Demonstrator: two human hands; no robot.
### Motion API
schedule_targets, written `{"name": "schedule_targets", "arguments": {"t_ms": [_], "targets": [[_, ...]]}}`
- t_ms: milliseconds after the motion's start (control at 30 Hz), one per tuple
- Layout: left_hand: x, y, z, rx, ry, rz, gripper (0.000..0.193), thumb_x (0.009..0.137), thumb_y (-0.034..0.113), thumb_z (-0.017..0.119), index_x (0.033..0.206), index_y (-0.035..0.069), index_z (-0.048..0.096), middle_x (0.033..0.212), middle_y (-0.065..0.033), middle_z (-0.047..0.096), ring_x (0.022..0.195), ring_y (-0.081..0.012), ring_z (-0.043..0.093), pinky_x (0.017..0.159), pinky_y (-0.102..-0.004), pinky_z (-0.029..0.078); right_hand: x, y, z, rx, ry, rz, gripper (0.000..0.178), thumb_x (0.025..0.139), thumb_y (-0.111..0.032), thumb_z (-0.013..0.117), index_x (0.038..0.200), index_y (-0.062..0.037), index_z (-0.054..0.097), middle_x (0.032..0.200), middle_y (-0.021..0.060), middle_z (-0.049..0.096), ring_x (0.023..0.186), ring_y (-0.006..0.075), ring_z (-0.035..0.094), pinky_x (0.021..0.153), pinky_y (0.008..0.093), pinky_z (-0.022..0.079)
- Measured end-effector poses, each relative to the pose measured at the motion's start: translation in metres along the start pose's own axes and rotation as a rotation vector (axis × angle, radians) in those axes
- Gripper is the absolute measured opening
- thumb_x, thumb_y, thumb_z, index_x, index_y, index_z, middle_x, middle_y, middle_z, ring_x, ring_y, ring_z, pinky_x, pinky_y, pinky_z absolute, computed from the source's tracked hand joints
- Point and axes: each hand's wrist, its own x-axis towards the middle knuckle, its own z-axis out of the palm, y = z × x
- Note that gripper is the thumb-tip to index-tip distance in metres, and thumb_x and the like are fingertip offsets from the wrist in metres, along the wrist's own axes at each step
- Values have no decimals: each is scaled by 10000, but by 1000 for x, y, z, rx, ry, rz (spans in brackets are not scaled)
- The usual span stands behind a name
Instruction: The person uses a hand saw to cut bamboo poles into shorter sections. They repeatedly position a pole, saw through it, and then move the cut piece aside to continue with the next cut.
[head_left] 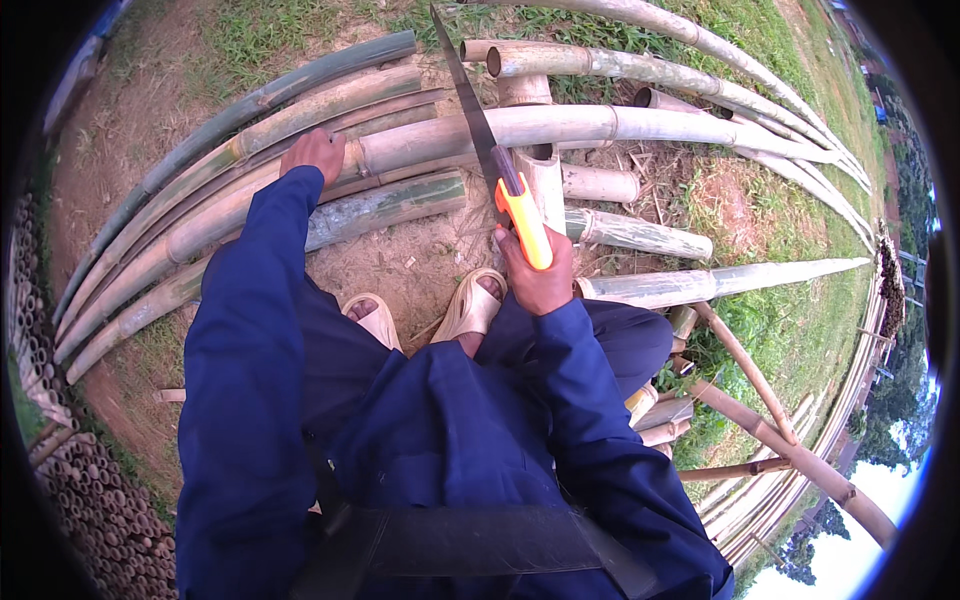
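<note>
My right hand (pixel 540 272) is wrapped round the orange-yellow handle of a hand saw (pixel 470 105). Its long dark blade points away from me and crosses a long pale bamboo pole (pixel 570 124); whether the teeth touch the pole I cannot tell. On the same pole, to the left of the blade, my left hand (pixel 314 152) presses down with its fingers curled. Under the pole, just right of the saw, stands a short upright bamboo post (pixel 542 185). My sandalled feet (pixel 470 307) are on the dirt below the pole.
Several bamboo poles (pixel 240 115) lie side by side at the left, and more (pixel 640 65) stretch off at the upper right. Short cut pieces (pixel 640 232) lie right of the saw. Stacked bamboo (pixel 95 510) fills the lower left. A slanting pole frame (pixel 790 450) stands at the right.
</note>
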Motion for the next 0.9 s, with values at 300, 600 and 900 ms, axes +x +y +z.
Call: {"name": "schedule_targets", "arguments": {"t_ms": [300, 600, 900], "targets": [[-22, -7, 1, 16, 36, -49, 608, 999, 526, 447, 1068, 2, 748, 1062, -266, 728, 1016, -421, 699, 937, -495, 527, -3, 25, 21, 18, 115, -73, 169, 916, -112, 754, 965, 40, 701, 720, 77, 671, 659, 130, 615, 646, 307, 510], [-20, -12, 0, 77, 72, 15, 651, 991, 575, 452, 1153, 7, 726, 1130, -259, 719, 1091, -409, 684, 979, -479, 516, -38, 25, 13, 146, 47, 52, 154, 957, -103, 728, 1012, 28, 667, 765, 14, 617, 679, 71, 522, 628, 272, 467], [-20, 0, -8, 45, -60, -59, 608, 984, 524, 464, 1126, -2, 734, 1115, -275, 716, 1096, -420, 679, 980, -492, 513, -110, 3, -25, -89, -6, 95, 332, 924, -51, 719, 1242, 36, 686, 820, 114, 727, 746, 130, 685, 711, 272, 535]]}}
